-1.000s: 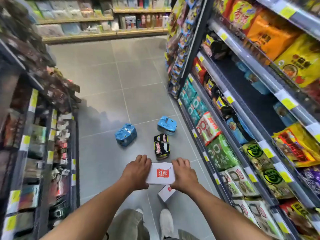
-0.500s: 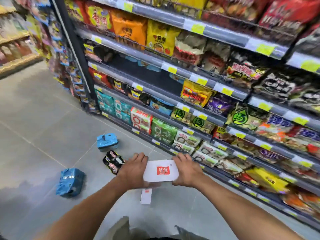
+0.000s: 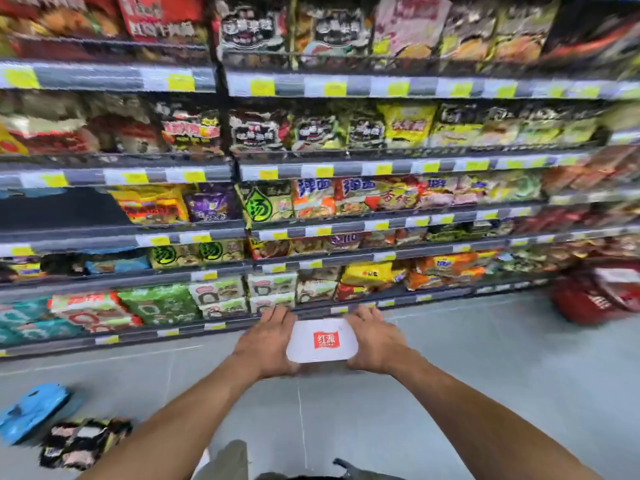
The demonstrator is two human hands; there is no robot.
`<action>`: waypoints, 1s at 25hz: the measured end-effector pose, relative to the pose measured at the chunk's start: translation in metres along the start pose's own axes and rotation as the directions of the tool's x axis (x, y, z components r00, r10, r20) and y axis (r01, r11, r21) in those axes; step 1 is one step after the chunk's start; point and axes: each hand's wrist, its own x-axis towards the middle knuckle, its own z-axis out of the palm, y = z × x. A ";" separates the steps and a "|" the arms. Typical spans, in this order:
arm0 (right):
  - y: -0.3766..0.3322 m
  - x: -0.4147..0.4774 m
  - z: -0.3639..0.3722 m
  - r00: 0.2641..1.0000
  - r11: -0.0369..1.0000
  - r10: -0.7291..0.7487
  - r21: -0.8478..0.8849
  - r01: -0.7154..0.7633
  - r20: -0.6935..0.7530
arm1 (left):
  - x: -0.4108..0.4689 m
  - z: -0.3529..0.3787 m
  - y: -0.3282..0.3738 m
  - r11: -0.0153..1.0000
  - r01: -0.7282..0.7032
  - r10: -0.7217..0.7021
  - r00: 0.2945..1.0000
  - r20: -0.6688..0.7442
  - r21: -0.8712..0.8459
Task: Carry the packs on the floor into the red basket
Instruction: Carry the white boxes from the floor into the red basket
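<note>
Just beyond the fingers (image 3: 277, 315), blurred shelves (image 3: 346, 161) of noodle packs (image 3: 159, 303). Well right of the fingers, down on the floor (image 3: 502, 358): red basket (image 3: 595, 301). Far down-left of them, blue pack (image 3: 34, 410) and black pack (image 3: 83, 441), side by side. Between the fingers, off the floor: white pack (image 3: 322, 341), clasped at either end by left hand (image 3: 266, 344) and right hand (image 3: 377, 341).

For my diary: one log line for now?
left hand, right hand: hold white pack | red basket: right | blue pack, black pack: floor
</note>
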 end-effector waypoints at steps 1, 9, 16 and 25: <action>0.032 -0.014 -0.001 0.999 0.999 0.043 0.022 -0.042 -0.010 | 0.021 0.003 0.028 0.999 -0.047 0.047 0.999 0.013 0.024; 0.241 -0.130 0.019 0.936 0.931 0.338 0.179 -0.318 -0.098 | 0.136 0.024 0.246 0.930 -0.351 0.344 0.935 0.082 0.109; 0.353 -0.220 0.047 0.769 0.752 0.632 0.313 -0.580 -0.094 | 0.223 0.050 0.404 0.753 -0.640 0.607 0.765 0.214 0.151; 0.521 -0.260 0.046 0.547 0.505 0.837 0.350 -0.789 0.024 | 0.368 0.083 0.598 0.541 -0.833 0.771 0.546 0.328 0.113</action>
